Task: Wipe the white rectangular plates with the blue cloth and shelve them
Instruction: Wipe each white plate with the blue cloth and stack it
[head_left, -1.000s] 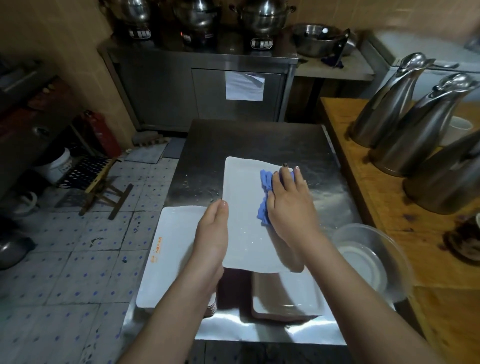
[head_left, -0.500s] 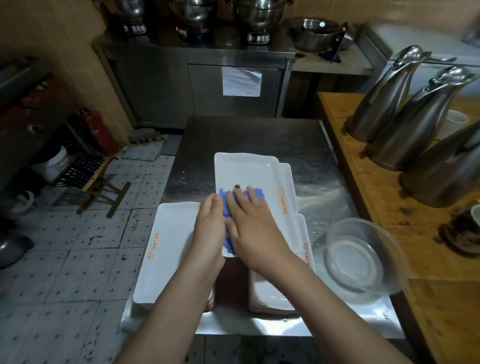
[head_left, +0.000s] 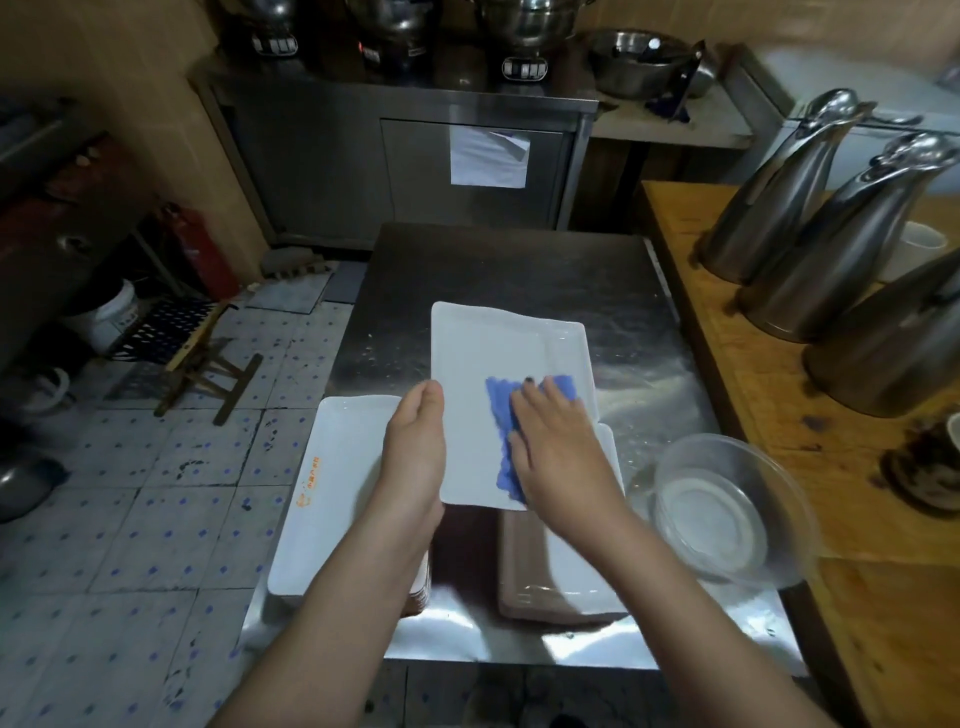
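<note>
A white rectangular plate is held above the steel table. My left hand grips its left edge, thumb on top. My right hand presses flat on the blue cloth, which lies on the plate's near right part. Another white plate tops a stack at the table's left front edge. A second stack of plates sits under my right forearm, partly hidden.
A clear glass bowl stands at the table's right front. Three tall steel jugs stand on the wooden counter to the right. A steel cabinet with pots is behind. Tiled floor and a small wooden stool lie left.
The cloth and my right hand swept from the plate's right side to its left edge, then back toward the right. My left hand kept its hold on the left edge.
</note>
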